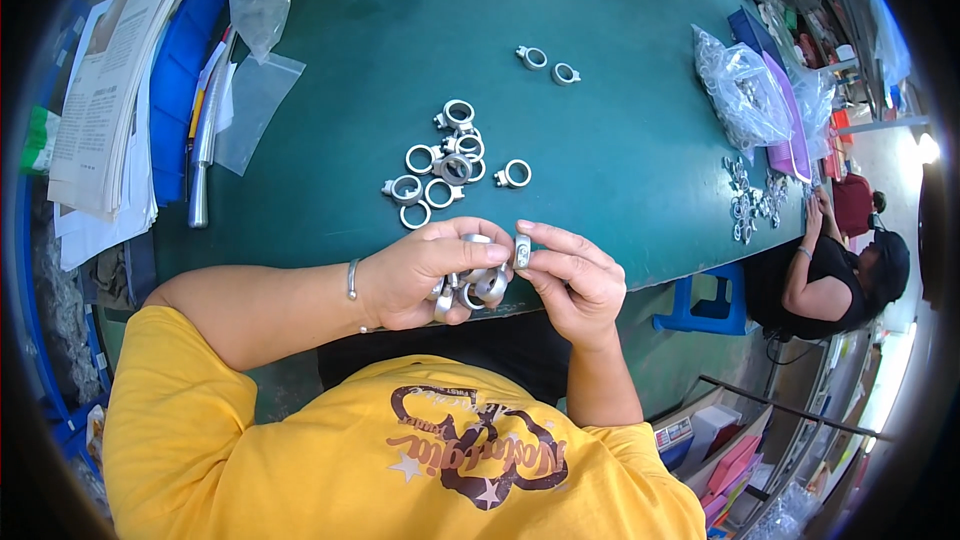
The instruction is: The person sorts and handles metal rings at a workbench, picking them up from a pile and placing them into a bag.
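Observation:
My left hand (405, 275) is closed around several silver metal ring clamps (490, 285), which bunch together in its palm and fingers. Between thumb and fingertips my right hand (585, 285) pinches a single ring clamp (522, 251), turned edge-on beside the left thumb. Both hands are over the near edge of the green table (600, 160). Just beyond them lies a loose group of similar clamps (456, 170), each a round ring with a small lug. One clamp (517, 173) rests a little to the right of that group, and two others (535, 58) lie farther off.
At the left are a blue bin (188, 70), papers (105, 110), a metal rod-like tool (203, 155) and clear plastic bags (262, 110). More small metal parts (745, 205) and a bagged pile (740, 90) are at the right, near a blue stool (705, 300) and a seated person (825, 280).

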`<state>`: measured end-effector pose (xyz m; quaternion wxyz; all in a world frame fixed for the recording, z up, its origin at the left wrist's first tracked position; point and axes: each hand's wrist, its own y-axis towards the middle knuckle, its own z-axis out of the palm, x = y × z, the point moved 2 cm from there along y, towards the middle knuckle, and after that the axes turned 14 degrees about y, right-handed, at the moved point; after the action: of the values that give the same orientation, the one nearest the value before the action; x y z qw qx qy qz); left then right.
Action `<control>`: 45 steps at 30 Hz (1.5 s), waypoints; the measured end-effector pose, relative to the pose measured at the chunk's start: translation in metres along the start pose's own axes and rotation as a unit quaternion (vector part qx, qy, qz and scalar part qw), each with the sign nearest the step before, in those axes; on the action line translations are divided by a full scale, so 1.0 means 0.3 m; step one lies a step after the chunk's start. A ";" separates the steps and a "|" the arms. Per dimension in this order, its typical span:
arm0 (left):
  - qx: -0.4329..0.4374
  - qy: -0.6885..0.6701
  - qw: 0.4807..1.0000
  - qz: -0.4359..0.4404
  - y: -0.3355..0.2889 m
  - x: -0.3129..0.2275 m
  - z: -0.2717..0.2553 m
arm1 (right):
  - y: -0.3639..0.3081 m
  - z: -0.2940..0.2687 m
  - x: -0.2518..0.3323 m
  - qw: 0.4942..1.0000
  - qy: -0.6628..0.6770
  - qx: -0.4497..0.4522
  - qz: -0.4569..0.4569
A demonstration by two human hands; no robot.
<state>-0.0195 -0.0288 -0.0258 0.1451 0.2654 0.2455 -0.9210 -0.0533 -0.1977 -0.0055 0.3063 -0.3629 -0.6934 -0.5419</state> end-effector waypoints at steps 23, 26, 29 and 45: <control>-0.015 -0.011 1.000 -0.009 -0.001 -0.003 -0.002 | -0.038 -0.012 -0.053 0.826 0.449 -0.178 0.291; -0.016 -0.007 1.000 -0.012 0.002 0.000 -0.002 | -0.047 -0.019 -0.057 0.837 0.464 -0.151 0.247; -0.007 -0.013 1.000 -0.012 0.006 0.003 -0.005 | -0.051 -0.029 -0.064 0.800 0.537 -0.143 0.226; 0.004 -0.032 0.999 0.005 0.009 0.007 -0.008 | 0.137 -0.015 -0.101 0.978 -0.137 -0.032 0.155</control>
<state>-0.0191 -0.0300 -0.0298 0.1565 0.2372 0.2358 -0.9293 -0.0024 -0.2010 -0.0075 0.2772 -0.5465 -0.6466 -0.4543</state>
